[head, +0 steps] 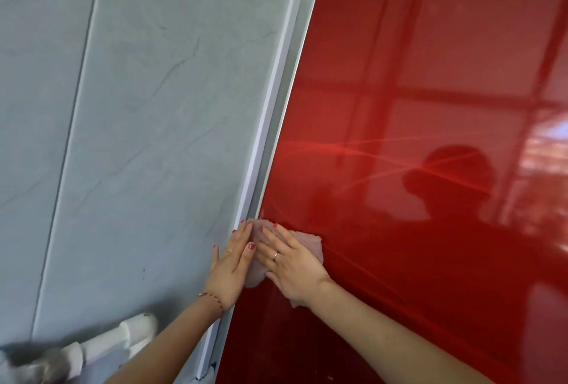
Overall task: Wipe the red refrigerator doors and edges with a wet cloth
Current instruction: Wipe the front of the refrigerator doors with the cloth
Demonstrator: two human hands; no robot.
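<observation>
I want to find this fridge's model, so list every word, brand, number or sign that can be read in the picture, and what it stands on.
None: no text can be read.
The red refrigerator door shows only reflections and wipe streaks.
The pink cloth, grey wall panels and white trim strip carry no writing.

Glossy red refrigerator door (399, 107), pink cloth (310, 244), grey veined wall (153, 107)

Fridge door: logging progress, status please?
Right hand flat on pink cloth, pressing red door. Left hand flat along the door's edge. Nothing in the way.
</observation>
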